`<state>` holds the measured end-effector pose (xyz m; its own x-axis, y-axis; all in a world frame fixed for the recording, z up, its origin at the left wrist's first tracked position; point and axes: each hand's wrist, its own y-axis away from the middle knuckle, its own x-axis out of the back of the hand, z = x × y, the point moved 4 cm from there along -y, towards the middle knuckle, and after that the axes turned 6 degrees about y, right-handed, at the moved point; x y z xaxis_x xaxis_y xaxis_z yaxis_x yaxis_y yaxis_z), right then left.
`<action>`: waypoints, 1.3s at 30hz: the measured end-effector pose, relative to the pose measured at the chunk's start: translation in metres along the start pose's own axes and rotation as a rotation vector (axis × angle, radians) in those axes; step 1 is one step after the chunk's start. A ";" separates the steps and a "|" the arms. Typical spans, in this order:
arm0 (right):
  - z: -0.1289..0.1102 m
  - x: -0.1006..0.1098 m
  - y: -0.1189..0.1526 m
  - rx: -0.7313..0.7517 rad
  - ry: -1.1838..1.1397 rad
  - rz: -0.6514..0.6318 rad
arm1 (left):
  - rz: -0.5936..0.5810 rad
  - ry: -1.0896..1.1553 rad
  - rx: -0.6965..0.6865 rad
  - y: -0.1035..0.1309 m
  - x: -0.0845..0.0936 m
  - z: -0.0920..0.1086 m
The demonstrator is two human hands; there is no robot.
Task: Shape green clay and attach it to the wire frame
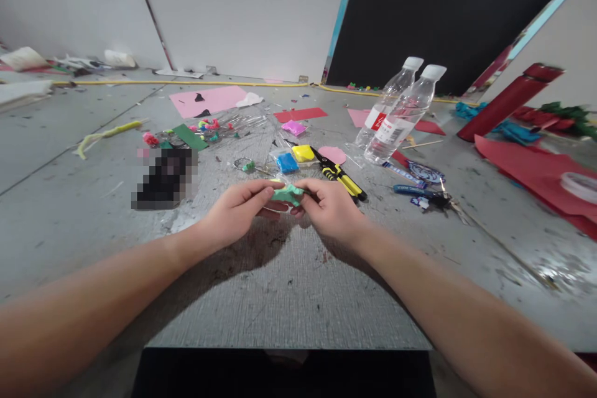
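Observation:
A small, lumpy green piece (287,193) is held between both hands above the near middle of the grey table. My left hand (237,208) pinches its left end between thumb and fingers. My right hand (333,208) has its thumb and fingers closed on the right end. Just beyond the hands lie a blue packet (286,161), a yellow packet (303,153) and black-and-yellow pliers (342,178). A ring with a bit of green on it (248,165) rests beyond my left hand.
Two water bottles (401,115) stand at the back right, near a tilted red flask (510,102). Keys (450,201) lie to the right. Left of the hands is a pixelated dark object (166,179); thin wires with coloured blobs (214,130) lie behind it.

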<state>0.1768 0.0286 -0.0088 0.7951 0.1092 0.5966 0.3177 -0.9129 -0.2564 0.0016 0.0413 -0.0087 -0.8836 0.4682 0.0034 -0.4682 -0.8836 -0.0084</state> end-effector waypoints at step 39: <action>0.014 0.010 -0.021 -0.036 0.278 0.141 | 0.249 -0.034 -0.042 -0.002 0.010 0.000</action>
<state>0.1858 0.0549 -0.0081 0.6566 -0.1269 0.7435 0.1917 -0.9253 -0.3272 -0.0065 0.0482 -0.0084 -0.9716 0.2347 0.0297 -0.2361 -0.9702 -0.0552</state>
